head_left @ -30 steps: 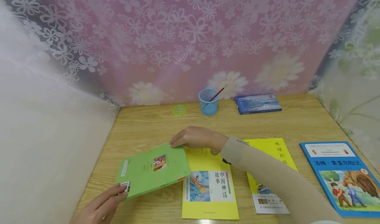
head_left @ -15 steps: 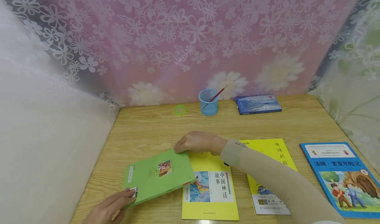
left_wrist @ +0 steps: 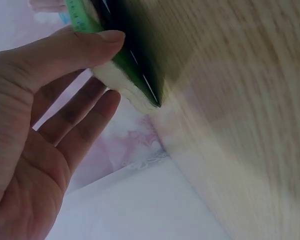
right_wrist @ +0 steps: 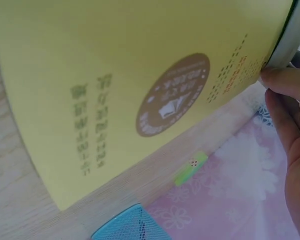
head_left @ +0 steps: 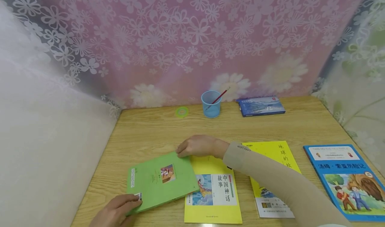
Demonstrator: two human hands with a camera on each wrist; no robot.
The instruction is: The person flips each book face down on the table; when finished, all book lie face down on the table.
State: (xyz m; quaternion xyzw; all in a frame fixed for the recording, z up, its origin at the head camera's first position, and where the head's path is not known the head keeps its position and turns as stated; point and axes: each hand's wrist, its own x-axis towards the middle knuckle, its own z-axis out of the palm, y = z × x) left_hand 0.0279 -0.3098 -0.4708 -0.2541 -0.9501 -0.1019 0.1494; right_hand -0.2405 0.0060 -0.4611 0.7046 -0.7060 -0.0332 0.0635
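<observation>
So both hands are on the green book (head_left: 160, 181), which lies on the desk (head_left: 150, 130) with its right edge overlapping a yellow book (head_left: 214, 193). The left hand (head_left: 115, 211) has the book's near-left corner: in the left wrist view the thumb sits on top of the cover and the other fingers (left_wrist: 80, 125) lie fairly straight underneath, so it's pinching that corner, which is lifted a bit off the desk. The right hand (head_left: 200, 146) is at the opposite, far-right corner, fingers curled down together with the tips on the book's edge. Whether it's truly gripping or just touching, I can't tell.

Right of the right hand's fingers, partly under the sleeve (head_left: 270, 183), there's a second yellow book (head_left: 278, 153), and further right a blue picture book (head_left: 346, 180). Well beyond the fingers, by the flowery curtain (head_left: 192, 36): a blue mesh cup (head_left: 211, 103) with a red pencil (head_left: 219, 96), a green tape ring (head_left: 181, 112) and a flat blue box (head_left: 260, 105).
</observation>
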